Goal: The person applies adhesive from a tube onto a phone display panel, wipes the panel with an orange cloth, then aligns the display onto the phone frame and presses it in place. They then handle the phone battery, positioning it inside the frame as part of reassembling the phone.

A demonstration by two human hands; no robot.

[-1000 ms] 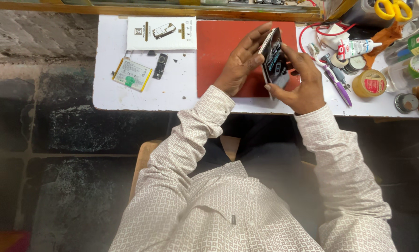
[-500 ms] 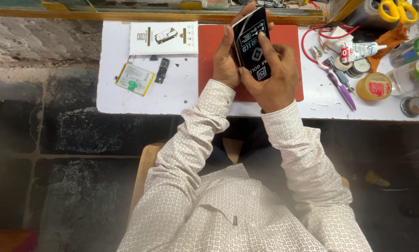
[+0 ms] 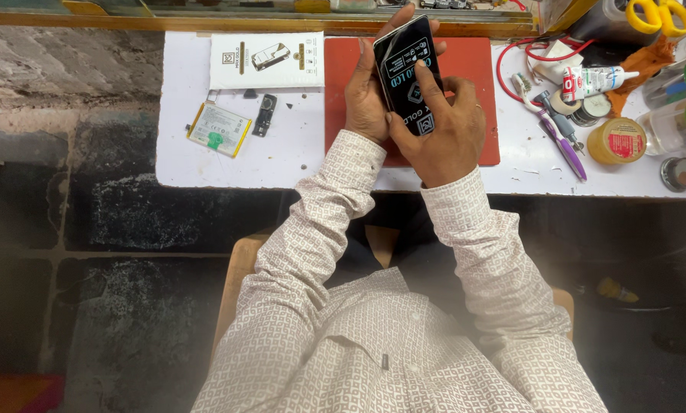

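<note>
Head view: a black phone screen panel (image 3: 410, 73) is held up over the red mat (image 3: 480, 99), gripped along its left edge by the left hand (image 3: 367, 95), with the right hand (image 3: 444, 126) wrapped under its bottom end and a finger pressed flat on the glass, so both hands are closed on the panel. The mat is set on a white tabletop (image 3: 282, 153) whose near edge is seen just under the wrists, and the far edge is met by a wooden ledge at 12 o'clock. Open room is found mostly at 9 o'clock from the hands, where only a flat white box (image 3: 266, 60), a phone battery (image 3: 219, 129) and a small dark part (image 3: 264, 115) are laid out, well apart from the mat. At 3 o'clock it's pretty crowded: a purple-handled tool (image 3: 568, 145), a white tube (image 3: 595, 79), a red cable (image 3: 511, 57) and a round yellow jar (image 3: 616, 141) with its lid on, contents not seen. A small open metal tin (image 3: 679, 173) is seen near the right edge, whatever is in it too small to make out. Yellow scissors (image 3: 658, 14) are cut off by the top of the frame, and a clear bottle (image 3: 675, 115) by the right edge. The panel's back side is hidden.
</note>
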